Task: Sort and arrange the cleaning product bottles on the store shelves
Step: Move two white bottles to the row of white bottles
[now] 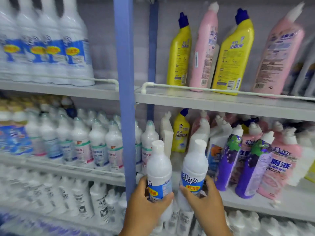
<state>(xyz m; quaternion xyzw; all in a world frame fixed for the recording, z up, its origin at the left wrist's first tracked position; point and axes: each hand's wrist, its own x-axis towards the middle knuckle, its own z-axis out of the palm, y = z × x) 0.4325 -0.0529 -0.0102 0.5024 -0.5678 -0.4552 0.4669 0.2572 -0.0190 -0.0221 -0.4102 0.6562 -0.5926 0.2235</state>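
My left hand (144,200) grips a white bottle with a blue label (159,171) around its lower half. My right hand (203,200) grips a second matching white bottle (195,169) the same way. Both bottles stand upright in front of the middle shelf (255,201), just right of the blue upright post (125,82). Several identical white bottles with blue labels (51,48) stand in a row on the upper left shelf. The picture is blurred by motion.
Yellow and pink angled-neck bottles (226,53) lean on the upper right shelf (213,101) behind a white rail. Purple and pink bottles (252,164) crowd the middle right shelf. White bottles with pale labels (98,147) fill the middle left shelf; more white bottles (68,198) sit below.
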